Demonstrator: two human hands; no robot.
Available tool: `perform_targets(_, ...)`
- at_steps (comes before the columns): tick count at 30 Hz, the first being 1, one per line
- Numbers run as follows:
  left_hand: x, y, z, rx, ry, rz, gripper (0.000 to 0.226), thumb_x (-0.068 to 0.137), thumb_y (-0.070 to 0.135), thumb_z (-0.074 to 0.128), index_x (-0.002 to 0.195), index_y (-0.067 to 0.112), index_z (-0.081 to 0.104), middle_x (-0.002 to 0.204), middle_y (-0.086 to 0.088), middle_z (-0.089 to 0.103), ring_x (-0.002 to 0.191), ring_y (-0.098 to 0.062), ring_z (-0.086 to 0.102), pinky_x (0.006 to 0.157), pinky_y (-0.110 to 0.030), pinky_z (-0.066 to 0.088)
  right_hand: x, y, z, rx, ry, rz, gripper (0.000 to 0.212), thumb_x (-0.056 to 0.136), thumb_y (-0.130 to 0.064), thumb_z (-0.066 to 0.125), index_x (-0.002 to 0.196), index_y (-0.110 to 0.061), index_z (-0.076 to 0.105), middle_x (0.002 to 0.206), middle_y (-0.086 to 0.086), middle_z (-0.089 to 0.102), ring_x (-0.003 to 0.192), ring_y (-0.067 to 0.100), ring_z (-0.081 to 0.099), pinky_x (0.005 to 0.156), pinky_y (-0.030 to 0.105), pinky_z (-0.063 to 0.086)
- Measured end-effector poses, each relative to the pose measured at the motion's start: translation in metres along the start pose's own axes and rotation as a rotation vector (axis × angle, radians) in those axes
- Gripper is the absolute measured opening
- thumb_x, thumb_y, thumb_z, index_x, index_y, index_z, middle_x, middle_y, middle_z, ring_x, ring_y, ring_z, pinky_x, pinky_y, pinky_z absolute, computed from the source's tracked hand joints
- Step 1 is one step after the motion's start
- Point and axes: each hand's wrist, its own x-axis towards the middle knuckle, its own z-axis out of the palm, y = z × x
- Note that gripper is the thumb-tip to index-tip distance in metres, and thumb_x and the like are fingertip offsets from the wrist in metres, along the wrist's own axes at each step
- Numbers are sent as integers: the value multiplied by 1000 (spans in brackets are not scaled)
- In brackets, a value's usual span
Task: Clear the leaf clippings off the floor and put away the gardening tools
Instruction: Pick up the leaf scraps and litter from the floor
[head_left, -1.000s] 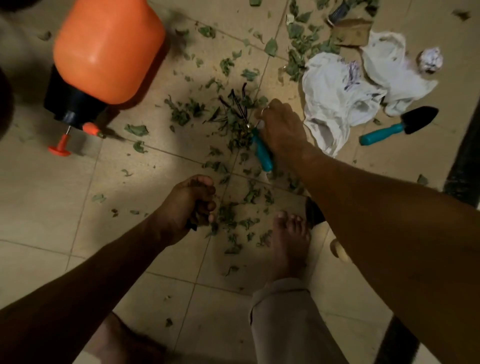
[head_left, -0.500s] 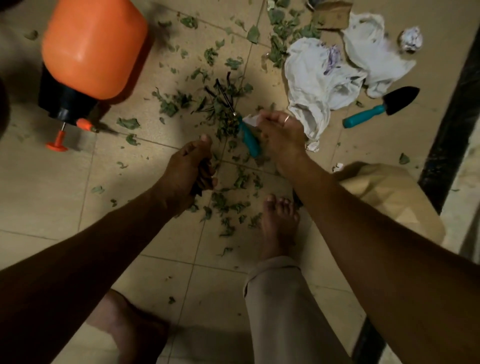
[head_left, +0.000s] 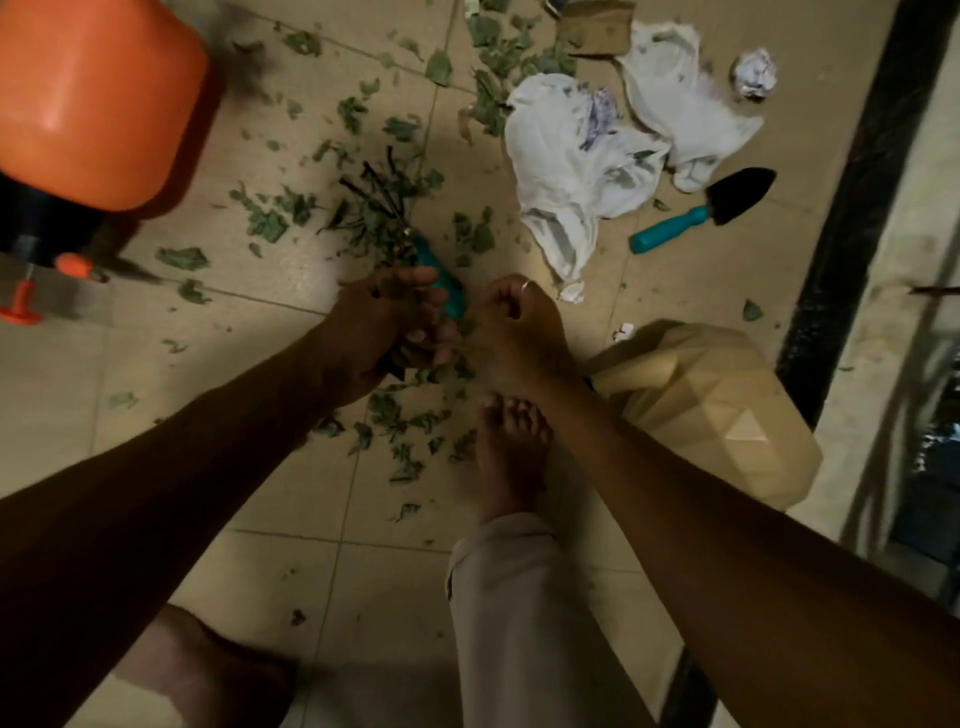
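Observation:
Green leaf clippings (head_left: 395, 415) are scattered over the tiled floor, thickest round a hand rake (head_left: 441, 275) with a teal handle and black tines that lies among them. My left hand (head_left: 379, 327) grips a bunch of clippings, and its fingers lie against the rake's handle. Just right of the handle's end is my right hand (head_left: 519, 327), fingers curled, with nothing visible in it. A teal-handled trowel (head_left: 701, 213) with a black blade lies on the floor further right.
An orange sprayer tank (head_left: 93, 98) lies at the top left. White cloths (head_left: 571, 156), a crumpled paper ball (head_left: 753, 73) and a cardboard scrap (head_left: 597, 21) lie at the top right. A beige faceted pot (head_left: 727, 415) sits beside my bare foot (head_left: 509, 457). A dark strip (head_left: 857, 208) edges the floor on the right.
My right hand has come off the rake handle and drawn back with its fingers curled. My left hand has moved up to the handle with its clippings. The view shifted right.

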Motion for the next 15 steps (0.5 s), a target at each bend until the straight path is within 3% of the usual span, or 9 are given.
perform_targets(3, 4, -10, -6, 12, -79, -45, 39, 89, -20, 45, 111, 11, 55, 85, -11, 66, 64, -30, 64, 55, -36, 52, 31, 35, -20, -261, 208, -9, 20, 88, -20, 58, 104, -23, 68, 112, 1, 60, 102, 16, 57, 87, 28, 49)
perform_targets(7, 15, -31, -15, 141, -71, -97, 37, 89, -20, 45, 96, 14, 58, 74, -12, 58, 52, -28, 57, 52, -31, 42, 67, 67, -41, -536, 206, 180, 40, 91, -14, 61, 131, -11, 58, 137, 18, 46, 125, 36, 46, 102, 40, 41)
perform_targets(10, 23, -43, -16, 120, -96, -118, 29, 91, -12, 53, 95, 16, 57, 68, -5, 58, 50, -24, 54, 45, -27, 43, 76, 81, -45, -485, 229, 104, 34, 93, -11, 55, 126, -12, 61, 133, 17, 49, 120, 33, 49, 94, 31, 40)
perform_targets(12, 23, -47, -14, 118, -125, -128, 22, 83, 1, 65, 95, 18, 57, 68, -4, 57, 53, -21, 52, 49, -28, 46, 77, 87, -44, -435, 205, 101, 27, 96, -10, 53, 120, -14, 65, 128, 14, 56, 117, 28, 53, 86, 21, 34)
perform_targets(15, 21, -51, -9, 134, -115, -130, 24, 84, 1, 72, 93, 17, 57, 69, -3, 59, 62, -22, 49, 51, -28, 46, 72, 88, -41, -315, 258, 126, 22, 97, -13, 57, 112, -15, 72, 117, 8, 68, 111, 23, 61, 85, 22, 39)
